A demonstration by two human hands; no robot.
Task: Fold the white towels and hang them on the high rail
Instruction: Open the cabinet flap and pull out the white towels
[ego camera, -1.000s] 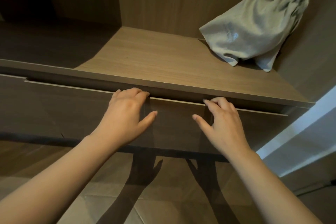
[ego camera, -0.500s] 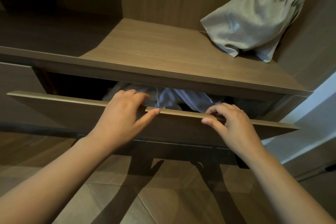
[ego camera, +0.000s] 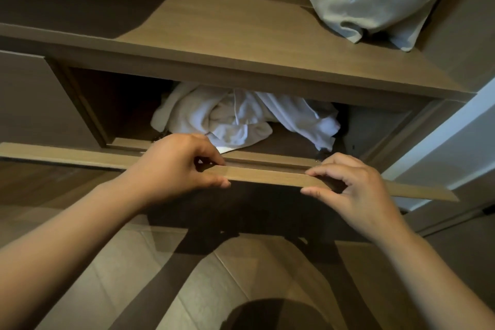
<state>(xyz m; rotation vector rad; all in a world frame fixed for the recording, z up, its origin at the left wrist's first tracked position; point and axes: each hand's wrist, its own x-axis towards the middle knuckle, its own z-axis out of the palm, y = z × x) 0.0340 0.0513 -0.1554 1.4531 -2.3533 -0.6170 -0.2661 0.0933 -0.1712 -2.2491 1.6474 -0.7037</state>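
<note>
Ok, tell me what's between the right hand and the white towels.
Head view: only the drawer front the right hand grips, then bare drawer floor before the white towels.

The open drawer holds crumpled white towels on its bottom. On the wooden shelf above it, a grey cloth lies at the right.

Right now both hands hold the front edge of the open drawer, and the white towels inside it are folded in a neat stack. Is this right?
The left hand and the right hand do hold the front edge of the open drawer, but the white towels inside lie crumpled in a heap, not folded. The head view shows this.
</note>
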